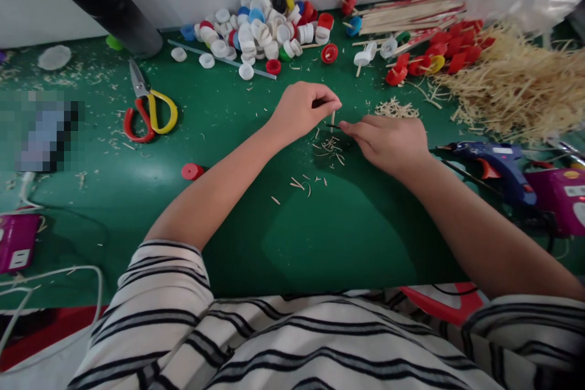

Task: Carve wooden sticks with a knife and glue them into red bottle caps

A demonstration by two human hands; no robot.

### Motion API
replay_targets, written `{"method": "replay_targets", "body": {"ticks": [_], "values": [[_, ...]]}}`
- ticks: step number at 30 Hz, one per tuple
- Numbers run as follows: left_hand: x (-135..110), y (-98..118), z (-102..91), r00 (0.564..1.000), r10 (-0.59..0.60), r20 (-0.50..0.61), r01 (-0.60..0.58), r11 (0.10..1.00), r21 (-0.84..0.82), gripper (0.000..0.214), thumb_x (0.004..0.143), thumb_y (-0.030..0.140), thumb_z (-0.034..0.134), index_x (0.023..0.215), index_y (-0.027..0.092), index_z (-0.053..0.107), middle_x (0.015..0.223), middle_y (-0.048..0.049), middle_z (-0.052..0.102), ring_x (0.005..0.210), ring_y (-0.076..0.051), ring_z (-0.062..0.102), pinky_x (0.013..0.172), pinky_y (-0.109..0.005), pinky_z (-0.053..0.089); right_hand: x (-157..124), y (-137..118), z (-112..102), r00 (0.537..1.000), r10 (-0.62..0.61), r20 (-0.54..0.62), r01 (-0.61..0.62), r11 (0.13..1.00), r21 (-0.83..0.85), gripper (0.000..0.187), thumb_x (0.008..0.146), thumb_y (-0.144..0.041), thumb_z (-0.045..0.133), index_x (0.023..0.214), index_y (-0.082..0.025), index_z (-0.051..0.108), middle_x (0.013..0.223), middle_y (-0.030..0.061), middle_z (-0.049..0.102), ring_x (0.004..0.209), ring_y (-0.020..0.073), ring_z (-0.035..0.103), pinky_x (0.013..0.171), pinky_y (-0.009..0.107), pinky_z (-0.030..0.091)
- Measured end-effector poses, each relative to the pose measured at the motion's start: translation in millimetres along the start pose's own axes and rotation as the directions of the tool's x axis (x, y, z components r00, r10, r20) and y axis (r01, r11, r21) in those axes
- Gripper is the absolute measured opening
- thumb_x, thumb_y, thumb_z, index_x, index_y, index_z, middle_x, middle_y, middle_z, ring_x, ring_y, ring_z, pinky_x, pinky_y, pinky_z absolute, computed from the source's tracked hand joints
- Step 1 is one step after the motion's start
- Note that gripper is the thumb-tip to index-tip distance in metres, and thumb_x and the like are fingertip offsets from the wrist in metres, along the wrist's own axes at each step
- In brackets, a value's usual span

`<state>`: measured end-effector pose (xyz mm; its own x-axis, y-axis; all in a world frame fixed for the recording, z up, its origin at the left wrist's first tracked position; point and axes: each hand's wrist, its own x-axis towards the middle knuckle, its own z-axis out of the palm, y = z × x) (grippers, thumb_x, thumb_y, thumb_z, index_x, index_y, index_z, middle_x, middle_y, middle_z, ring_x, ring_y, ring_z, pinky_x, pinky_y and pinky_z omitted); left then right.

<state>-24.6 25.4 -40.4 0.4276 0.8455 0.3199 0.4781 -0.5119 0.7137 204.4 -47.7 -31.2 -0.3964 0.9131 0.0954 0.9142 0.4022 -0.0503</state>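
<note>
My left hand [304,108] is closed in a pinch on the top of a short, thin wooden stick [333,116], which points down at the table. From the right, my right hand [388,141] grips a thin dark tool [333,127] whose narrow tip meets the stick near its lower part. Most of that tool is hidden by the fingers, so its kind does not show. Small pale wood slivers [329,147] lie on the green table [292,244] under both hands. A heap of wood shavings [395,108] sits just beyond my right hand.
Bottle caps [258,30] are piled at the back, beside wooden sticks [411,15]. Red caps [452,49] and a pale fibre heap [525,85] stand at right, near a blue glue gun [496,161]. Scissors [148,106] and a red cap [192,171] lie left.
</note>
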Motion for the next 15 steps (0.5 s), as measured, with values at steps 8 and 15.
{"method": "replay_targets", "body": {"ticks": [8,15], "values": [[-1.0,0.1,4.9,1.0,-0.031,0.001,0.031,0.999,-0.031,0.028,0.099,0.046,0.069,0.092,0.021,0.081,0.084,-0.0069,0.081,0.081,-0.022,0.073,0.081,-0.039,0.059,1.1,2.2,1.6,1.0,0.018,0.015,-0.019,0.998,0.063,0.058,0.112,-0.051,0.029,0.118,-0.029,0.082,0.114,0.0059,0.083,0.092,0.0222,0.07,0.064,0.036,0.026],[-2.1,-3.1,4.2,0.999,-0.029,-0.017,0.029,0.999,-0.016,0.021,0.098,0.038,0.069,0.091,0.02,0.079,0.077,-0.0032,0.078,0.074,-0.018,0.07,0.082,-0.037,0.057,-2.2,1.0,1.6,0.999,0.027,0.03,-0.028,0.999,0.041,0.053,0.111,-0.049,0.034,0.121,-0.03,0.082,0.114,0.0045,0.084,0.088,0.0224,0.069,0.062,0.036,0.021]]}}
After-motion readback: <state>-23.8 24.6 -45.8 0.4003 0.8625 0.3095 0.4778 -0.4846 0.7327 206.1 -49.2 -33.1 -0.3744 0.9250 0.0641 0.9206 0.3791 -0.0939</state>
